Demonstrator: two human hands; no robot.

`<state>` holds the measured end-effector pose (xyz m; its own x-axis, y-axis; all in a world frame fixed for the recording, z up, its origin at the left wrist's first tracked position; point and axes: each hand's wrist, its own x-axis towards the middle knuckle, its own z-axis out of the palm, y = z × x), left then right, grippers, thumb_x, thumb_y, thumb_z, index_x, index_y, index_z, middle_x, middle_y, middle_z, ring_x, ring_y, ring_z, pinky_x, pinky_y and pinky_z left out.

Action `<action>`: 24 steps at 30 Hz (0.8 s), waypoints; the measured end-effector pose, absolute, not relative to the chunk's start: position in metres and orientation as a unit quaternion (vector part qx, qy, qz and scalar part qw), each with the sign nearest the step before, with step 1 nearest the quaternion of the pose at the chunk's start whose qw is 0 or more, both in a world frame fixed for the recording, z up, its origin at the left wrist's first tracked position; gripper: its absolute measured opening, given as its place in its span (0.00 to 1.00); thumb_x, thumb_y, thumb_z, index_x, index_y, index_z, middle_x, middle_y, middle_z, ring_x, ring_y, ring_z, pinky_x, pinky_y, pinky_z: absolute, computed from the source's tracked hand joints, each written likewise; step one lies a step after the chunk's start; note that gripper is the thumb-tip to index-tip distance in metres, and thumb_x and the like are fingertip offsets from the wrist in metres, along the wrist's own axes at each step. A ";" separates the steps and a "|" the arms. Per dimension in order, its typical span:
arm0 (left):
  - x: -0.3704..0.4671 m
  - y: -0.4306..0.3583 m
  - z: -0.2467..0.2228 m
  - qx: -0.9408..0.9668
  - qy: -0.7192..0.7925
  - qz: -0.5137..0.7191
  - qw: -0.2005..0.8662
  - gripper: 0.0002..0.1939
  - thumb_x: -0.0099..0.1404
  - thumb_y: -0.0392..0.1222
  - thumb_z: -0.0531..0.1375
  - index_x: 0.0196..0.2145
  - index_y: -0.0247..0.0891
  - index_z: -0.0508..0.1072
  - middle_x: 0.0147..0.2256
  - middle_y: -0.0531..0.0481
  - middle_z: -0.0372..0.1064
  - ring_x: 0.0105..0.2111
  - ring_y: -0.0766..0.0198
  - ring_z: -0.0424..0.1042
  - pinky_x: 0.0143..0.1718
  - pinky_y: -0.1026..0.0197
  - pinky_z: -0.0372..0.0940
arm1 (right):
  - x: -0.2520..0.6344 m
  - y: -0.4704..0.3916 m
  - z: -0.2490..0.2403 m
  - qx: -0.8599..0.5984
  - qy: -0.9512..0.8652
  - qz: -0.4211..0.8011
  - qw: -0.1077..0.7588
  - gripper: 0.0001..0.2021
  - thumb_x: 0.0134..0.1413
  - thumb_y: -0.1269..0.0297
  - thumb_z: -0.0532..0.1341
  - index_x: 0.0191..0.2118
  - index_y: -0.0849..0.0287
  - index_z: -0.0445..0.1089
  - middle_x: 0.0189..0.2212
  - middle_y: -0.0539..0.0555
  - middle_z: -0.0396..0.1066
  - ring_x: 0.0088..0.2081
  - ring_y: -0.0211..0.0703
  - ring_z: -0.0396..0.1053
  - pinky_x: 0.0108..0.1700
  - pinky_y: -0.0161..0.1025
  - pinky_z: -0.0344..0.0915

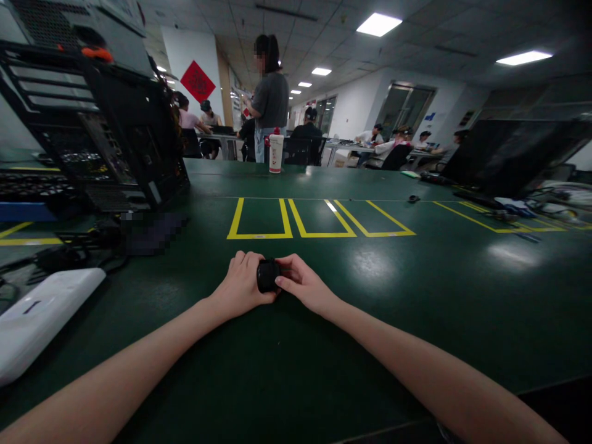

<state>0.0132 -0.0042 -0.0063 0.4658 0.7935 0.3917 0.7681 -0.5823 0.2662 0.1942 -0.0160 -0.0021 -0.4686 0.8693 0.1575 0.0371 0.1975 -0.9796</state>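
Between my two hands is a small black block-like object [267, 275] with rounded corners; its exact kind I cannot make out. My left hand [240, 282] wraps round its left side, fingers curled over the far edge and thumb along the near edge. From the right, my right hand [308, 285] pinches it, the thumb resting on its near right corner and the fingers behind. Both hands are low over the dark green table [277, 370], and the fingers hide part of the object.
Beyond my hands, yellow tape outlines [259, 236] mark the table. A computer case [124, 135] and white device [46, 320] stand left. A cup [276, 153] is at the far edge, a small black piece [413, 198] right of centre, a monitor [513, 154] far right. People occupy the background.
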 end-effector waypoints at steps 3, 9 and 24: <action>0.014 -0.004 -0.007 0.856 0.455 0.244 0.019 0.25 0.49 0.51 0.60 0.41 0.33 0.60 0.37 0.45 0.60 0.36 0.55 0.58 0.37 0.53 0.59 | 0.196 -0.016 -0.003 -0.316 -0.659 0.556 0.396 0.16 0.46 0.69 0.62 0.42 0.55 0.58 0.43 0.51 0.62 0.48 0.41 0.63 0.52 0.45 0.59; 0.014 -0.003 -0.008 0.853 0.457 0.250 0.027 0.26 0.49 0.54 0.59 0.40 0.35 0.60 0.37 0.45 0.60 0.36 0.56 0.58 0.36 0.53 0.58 | 0.194 -0.018 -0.001 -0.351 -0.653 0.535 0.406 0.11 0.52 0.63 0.57 0.42 0.55 0.60 0.43 0.52 0.63 0.47 0.42 0.63 0.50 0.45 0.61; 0.013 -0.004 -0.008 0.852 0.456 0.255 0.032 0.26 0.48 0.55 0.59 0.40 0.35 0.60 0.37 0.45 0.61 0.36 0.55 0.59 0.36 0.54 0.58 | 0.194 -0.021 0.003 -0.361 -0.650 0.539 0.396 0.12 0.52 0.61 0.57 0.43 0.54 0.60 0.43 0.52 0.63 0.47 0.43 0.63 0.50 0.46 0.61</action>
<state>0.0133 -0.0037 -0.0078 0.4534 0.7938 0.4054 0.7609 -0.5815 0.2877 0.1943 -0.0209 0.0028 -0.4255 0.8961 0.1260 0.0428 0.1590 -0.9863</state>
